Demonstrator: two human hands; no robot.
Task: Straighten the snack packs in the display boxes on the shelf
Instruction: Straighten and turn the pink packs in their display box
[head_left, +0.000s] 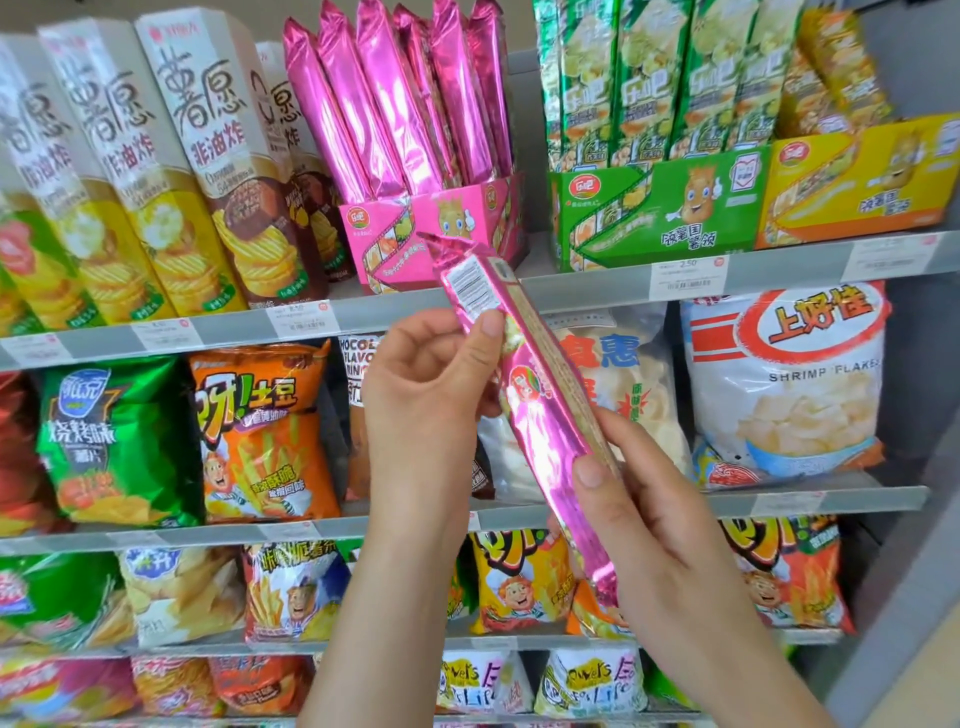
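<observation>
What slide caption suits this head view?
Left hand and right hand hold a pink snack pack in front of the pink display box.

Tall cream cardboard crisp boxes (156, 171) read 薯愿 and 非油炸. The white plastic bag (784, 395) reads 上好佳 and SHRIMP FLAKES; the orange foil bag (262, 441) reads 呀!土豆. The white price label (688, 278) below the green cardboard display box (660, 208) reads 2.50.

We see packs (395, 104) standing in the middle display box (452, 223), one pack (540, 405) before it, cartons (208, 156) left of it, another box (660, 208) right of it
</observation>
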